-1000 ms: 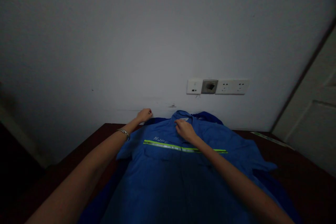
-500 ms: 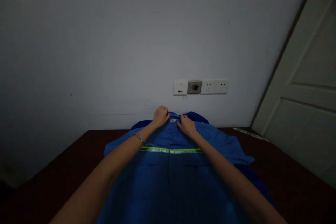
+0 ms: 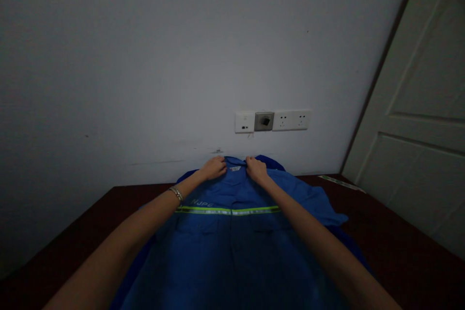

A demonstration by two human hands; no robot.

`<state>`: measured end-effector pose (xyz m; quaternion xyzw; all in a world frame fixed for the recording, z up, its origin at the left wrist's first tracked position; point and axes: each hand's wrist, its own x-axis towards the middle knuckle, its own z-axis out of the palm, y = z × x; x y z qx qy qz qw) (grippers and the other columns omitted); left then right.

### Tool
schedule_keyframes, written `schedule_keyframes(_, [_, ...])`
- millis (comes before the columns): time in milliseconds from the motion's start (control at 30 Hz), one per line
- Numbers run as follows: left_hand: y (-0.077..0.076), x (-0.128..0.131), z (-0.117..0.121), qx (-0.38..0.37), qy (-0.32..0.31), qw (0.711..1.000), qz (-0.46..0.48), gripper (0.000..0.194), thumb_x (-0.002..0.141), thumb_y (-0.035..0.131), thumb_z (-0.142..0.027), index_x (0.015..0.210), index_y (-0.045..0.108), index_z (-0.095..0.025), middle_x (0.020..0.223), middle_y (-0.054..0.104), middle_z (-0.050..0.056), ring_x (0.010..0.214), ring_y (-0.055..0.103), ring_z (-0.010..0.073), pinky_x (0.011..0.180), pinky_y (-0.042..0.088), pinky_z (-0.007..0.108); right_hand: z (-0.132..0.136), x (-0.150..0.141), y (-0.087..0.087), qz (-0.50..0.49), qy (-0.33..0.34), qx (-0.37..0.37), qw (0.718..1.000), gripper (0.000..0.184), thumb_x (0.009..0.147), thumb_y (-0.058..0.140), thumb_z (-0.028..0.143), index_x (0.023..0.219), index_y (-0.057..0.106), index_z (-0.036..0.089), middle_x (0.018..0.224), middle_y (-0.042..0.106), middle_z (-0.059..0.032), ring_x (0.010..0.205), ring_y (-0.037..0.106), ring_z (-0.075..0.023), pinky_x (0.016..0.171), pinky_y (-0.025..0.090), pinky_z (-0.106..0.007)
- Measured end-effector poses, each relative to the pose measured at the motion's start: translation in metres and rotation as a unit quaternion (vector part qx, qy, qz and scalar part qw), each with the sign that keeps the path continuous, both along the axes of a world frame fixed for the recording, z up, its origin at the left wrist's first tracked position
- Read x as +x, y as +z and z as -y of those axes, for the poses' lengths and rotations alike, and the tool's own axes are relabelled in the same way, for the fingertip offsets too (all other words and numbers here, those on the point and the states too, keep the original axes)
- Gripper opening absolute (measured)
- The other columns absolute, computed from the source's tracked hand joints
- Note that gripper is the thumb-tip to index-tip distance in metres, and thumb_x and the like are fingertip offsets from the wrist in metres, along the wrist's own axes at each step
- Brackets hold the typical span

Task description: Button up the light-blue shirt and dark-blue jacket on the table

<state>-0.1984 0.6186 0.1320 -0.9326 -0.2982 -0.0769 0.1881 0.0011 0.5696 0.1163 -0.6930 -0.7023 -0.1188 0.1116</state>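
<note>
A blue work shirt (image 3: 203, 247) lies spread out, front side up, with its collar toward the wall. A yellow-green and silver reflective stripe runs across its chest, with pale lettering above the left part. My left hand (image 3: 215, 168) is closed on the left side of the collar. On the collar's right side, my right hand (image 3: 256, 169) grips the fabric with bent fingers. A small white label shows inside the neck between both hands. Darker blue cloth (image 3: 271, 162) peeks out beneath the shirt at the collar and along the sides.
Under the clothes is a dark red-brown surface (image 3: 134, 198) that meets a pale wall (image 3: 163, 82). Sockets and a switch panel (image 3: 245, 122) sit on the wall just above the collar. A patterned strip (image 3: 341, 183) lies at the far right, near a light door (image 3: 417, 106).
My left hand has moved slightly left and down along the collar, uncovering more lettering. My right hand stays at the collar. The view has shifted a little.
</note>
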Motion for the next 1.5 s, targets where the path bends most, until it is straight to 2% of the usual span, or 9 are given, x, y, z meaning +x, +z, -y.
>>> schedule_keyframes(133, [-0.001, 0.018, 0.001, 0.032, -0.036, 0.999, 0.019, 0.029, 0.085, 0.043, -0.032, 0.087, 0.064, -0.013, 0.093, 0.061, 0.012, 0.095, 0.049, 0.0216, 0.085, 0.034, 0.033, 0.002, 0.010, 0.007, 0.010, 0.020, -0.010, 1.000, 0.029, 0.085, 0.034, 0.011, 0.106, 0.053, 0.016, 0.106, 0.060, -0.0135, 0.095, 0.059, -0.0224, 0.074, 0.045, -0.031])
schedule_keyframes(333, [-0.009, 0.039, -0.003, 0.037, 0.047, 0.998, 0.026, 0.030, 0.083, 0.046, -0.030, 0.076, 0.068, -0.011, 0.077, 0.064, 0.014, 0.086, 0.054, 0.0228, 0.084, 0.032, 0.036, 0.008, 0.023, 0.020, 0.025, 0.039, -0.018, 0.999, 0.031, 0.084, 0.035, 0.013, 0.106, 0.056, 0.019, 0.107, 0.061, -0.0105, 0.099, 0.057, -0.0213, 0.078, 0.043, -0.030])
schedule_keyframes(467, [0.005, 0.023, -0.001, 0.044, 0.008, 0.999, 0.019, 0.032, 0.084, 0.045, -0.032, 0.070, 0.067, -0.013, 0.071, 0.063, 0.010, 0.085, 0.052, 0.0221, 0.083, 0.032, 0.037, 0.012, 0.032, 0.030, 0.035, 0.057, -0.024, 0.998, 0.031, 0.083, 0.038, 0.014, 0.106, 0.058, 0.019, 0.107, 0.061, -0.0102, 0.101, 0.056, -0.0219, 0.078, 0.043, -0.029])
schedule_keyframes(633, [0.020, -0.009, 0.012, 0.067, -0.041, 0.997, -0.005, 0.026, 0.080, 0.053, -0.034, 0.067, 0.064, -0.015, 0.081, 0.060, 0.008, 0.095, 0.046, 0.0231, 0.085, 0.031, 0.037, 0.015, 0.040, 0.044, 0.042, 0.070, -0.038, 0.996, 0.030, 0.081, 0.042, 0.016, 0.103, 0.062, 0.020, 0.107, 0.062, -0.0108, 0.100, 0.057, -0.0232, 0.078, 0.043, -0.030])
schedule_keyframes(867, [0.016, -0.033, 0.019, 0.036, 0.006, 0.998, -0.056, 0.017, 0.074, 0.061, -0.030, 0.076, 0.061, -0.014, 0.090, 0.053, 0.009, 0.094, 0.047, 0.0226, 0.080, 0.036, 0.032, 0.021, 0.039, 0.055, 0.046, 0.091, -0.051, 0.993, 0.028, 0.079, 0.047, 0.021, 0.100, 0.065, 0.022, 0.104, 0.064, -0.0104, 0.095, 0.059, -0.0230, 0.074, 0.043, -0.029])
schedule_keyframes(967, [0.014, -0.027, 0.023, 0.059, 0.014, 0.997, -0.056, 0.016, 0.078, 0.057, -0.025, 0.089, 0.058, -0.013, 0.095, 0.054, 0.009, 0.092, 0.048, 0.0215, 0.079, 0.038, 0.031, 0.025, 0.038, 0.058, 0.048, 0.099, -0.051, 0.993, 0.028, 0.079, 0.047, 0.022, 0.101, 0.065, 0.023, 0.104, 0.064, -0.0094, 0.096, 0.059, -0.0228, 0.075, 0.043, -0.029])
schedule_keyframes(1067, [0.016, -0.011, 0.033, 0.068, 0.003, 0.996, -0.055, 0.024, 0.080, 0.056, -0.031, 0.096, 0.054, -0.014, 0.097, 0.054, 0.010, 0.091, 0.050, 0.0211, 0.077, 0.040, 0.030, 0.028, 0.037, 0.060, 0.048, 0.107, -0.046, 0.992, 0.028, 0.079, 0.047, 0.023, 0.101, 0.065, 0.023, 0.104, 0.064, -0.0087, 0.097, 0.058, -0.0224, 0.075, 0.042, -0.028])
schedule_keyframes(1300, [0.022, 0.029, 0.047, 0.057, 0.069, 0.995, -0.048, 0.032, 0.081, 0.053, -0.037, 0.096, 0.057, -0.009, 0.092, 0.060, 0.015, 0.086, 0.057, 0.0242, 0.068, 0.042, 0.030, 0.032, 0.035, 0.061, 0.055, 0.148, -0.010, 0.987, 0.026, 0.080, 0.046, 0.021, 0.098, 0.066, 0.020, 0.101, 0.065, -0.0090, 0.094, 0.059, -0.0202, 0.073, 0.041, -0.024])
schedule_keyframes(1500, [0.019, 0.029, 0.037, 0.032, 0.091, 0.994, -0.040, 0.025, 0.084, 0.046, -0.025, 0.090, 0.064, -0.008, 0.093, 0.062, 0.017, 0.085, 0.060, 0.0225, 0.068, 0.044, 0.029, 0.031, 0.040, 0.062, 0.073, 0.206, -0.006, 0.976, 0.024, 0.081, 0.045, 0.019, 0.096, 0.065, 0.018, 0.098, 0.065, -0.0088, 0.090, 0.059, -0.0181, 0.073, 0.040, -0.022])
